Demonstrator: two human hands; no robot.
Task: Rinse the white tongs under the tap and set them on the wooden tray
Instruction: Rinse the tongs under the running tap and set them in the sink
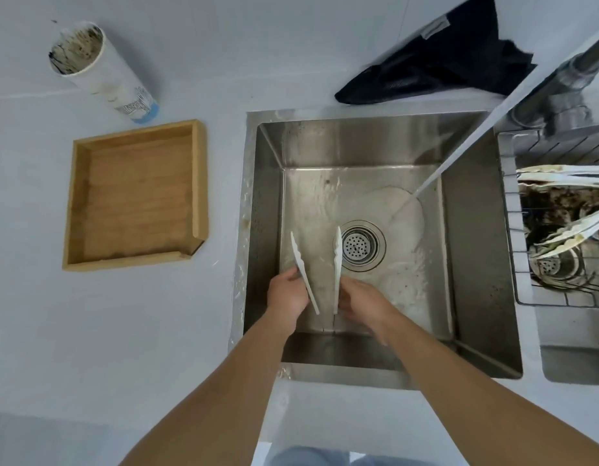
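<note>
Hands (288, 294) on tongs (336, 264) — steel sink (476, 247)

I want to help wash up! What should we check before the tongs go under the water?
1. Water running: stream hits the sink floor. Ok.
2. Grip: left hand and right hand each hold one arm of the white tongs. Ok.
3. Tongs under the stream: they sit left of it. Not ok.
4. Tongs clean: cannot tell.
5. Wooden tray free: nothing inside. Ok.
</note>
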